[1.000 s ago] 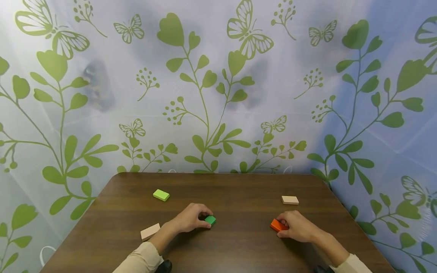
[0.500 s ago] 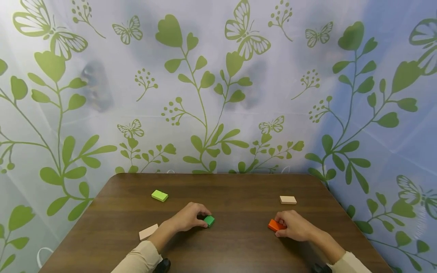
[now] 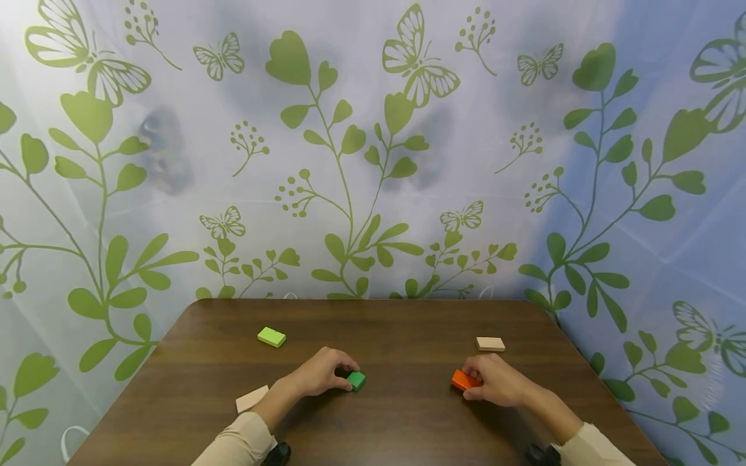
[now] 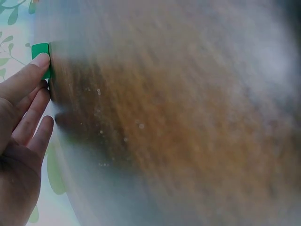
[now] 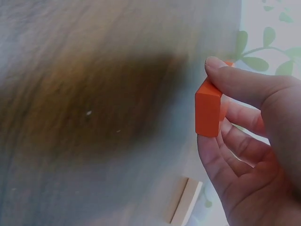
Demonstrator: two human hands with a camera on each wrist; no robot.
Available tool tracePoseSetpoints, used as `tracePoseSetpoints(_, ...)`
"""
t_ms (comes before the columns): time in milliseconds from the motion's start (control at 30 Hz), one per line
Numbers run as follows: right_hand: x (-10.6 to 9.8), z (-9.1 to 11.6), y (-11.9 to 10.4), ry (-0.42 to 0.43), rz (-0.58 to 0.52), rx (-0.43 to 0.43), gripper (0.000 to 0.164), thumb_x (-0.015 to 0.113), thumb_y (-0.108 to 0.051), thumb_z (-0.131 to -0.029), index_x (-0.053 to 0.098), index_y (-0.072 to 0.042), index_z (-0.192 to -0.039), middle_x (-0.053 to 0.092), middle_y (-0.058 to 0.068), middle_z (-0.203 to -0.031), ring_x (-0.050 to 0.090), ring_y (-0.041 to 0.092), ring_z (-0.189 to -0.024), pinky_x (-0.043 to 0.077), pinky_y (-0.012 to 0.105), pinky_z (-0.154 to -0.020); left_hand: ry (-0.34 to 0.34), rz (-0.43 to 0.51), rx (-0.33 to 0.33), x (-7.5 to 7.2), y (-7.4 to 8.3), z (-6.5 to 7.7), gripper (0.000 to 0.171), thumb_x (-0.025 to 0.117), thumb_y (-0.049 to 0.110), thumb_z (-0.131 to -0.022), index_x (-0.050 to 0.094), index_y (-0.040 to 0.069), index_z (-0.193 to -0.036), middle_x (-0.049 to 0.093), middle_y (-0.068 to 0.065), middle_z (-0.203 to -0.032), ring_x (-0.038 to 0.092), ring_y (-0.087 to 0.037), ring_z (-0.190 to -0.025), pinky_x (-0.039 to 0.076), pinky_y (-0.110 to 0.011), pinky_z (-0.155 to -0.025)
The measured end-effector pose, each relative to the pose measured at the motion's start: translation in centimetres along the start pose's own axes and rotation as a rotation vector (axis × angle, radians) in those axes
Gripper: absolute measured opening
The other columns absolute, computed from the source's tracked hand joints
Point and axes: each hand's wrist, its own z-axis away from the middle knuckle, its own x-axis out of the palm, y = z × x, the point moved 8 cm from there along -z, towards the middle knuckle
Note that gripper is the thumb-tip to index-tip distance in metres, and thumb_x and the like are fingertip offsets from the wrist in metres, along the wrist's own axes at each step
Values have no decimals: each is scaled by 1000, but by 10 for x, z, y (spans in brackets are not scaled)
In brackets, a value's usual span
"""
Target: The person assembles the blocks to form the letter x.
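My left hand (image 3: 323, 372) pinches a green block (image 3: 357, 380) between thumb and fingers near the middle of the table. In the left wrist view the thumb lies over the green block (image 4: 41, 60), hiding part of it. On the right side, an orange block (image 3: 463, 380) is held by my right hand (image 3: 501, 380). The right wrist view shows the thumb on one side of the orange block (image 5: 208, 113) and fingers on the other. Whether the orange block touches the table I cannot tell. A gap of bare table separates the two held blocks.
On the brown table (image 3: 402, 427), a lime-green block (image 3: 271, 336) lies at the back left. One beige block (image 3: 490, 343) lies behind my right hand, another beige block (image 3: 252, 399) beside my left forearm. A leaf-patterned curtain (image 3: 373, 162) hangs behind the table.
My right hand has shifted slightly left and away from me with the orange block. My left hand keeps its pinch on the green block and has hardly moved. The head view has shifted a little.
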Motion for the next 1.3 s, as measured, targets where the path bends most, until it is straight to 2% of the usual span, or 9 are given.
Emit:
tracePoseSetpoints(400,-6,-18,-16,-13,22,4,28,90,-24,-81,69,-13,-96,56,-8,-79,47,5,-68,42,26,-61,-9,13,-8,1,-3,0,31,87,7,-83,77,2,-112,76,-1,-105,69,-10,-96,58,-33,-85)
tracePoseSetpoints(733,0,-34,-34,-30,2,-41,27,89,-21,-83,70,-10,-99,61,-8,-82,53,7,-71,48,26,-64,-24,0,-2,0,-2,-1,32,88,7,-82,77,2,-112,76,-1,-106,69,-12,-98,57,-32,-86)
tracePoseSetpoints(1100,6,-39,-39,-23,1,-56,28,90,-20,-82,70,-10,-98,62,-8,-83,54,7,-72,49,27,-65,-14,-8,-12,1,-7,-3,32,89,9,-82,78,3,-111,76,2,-104,68,-9,-96,56,-29,-86)
tracePoseSetpoints(1300,13,-44,-41,-48,-27,-50,29,90,-21,-82,71,-9,-101,63,-8,-86,58,9,-77,52,28,-69,-13,-4,-15,0,-7,-4,32,90,9,-81,78,3,-111,76,3,-103,69,-11,-96,56,-31,-86)
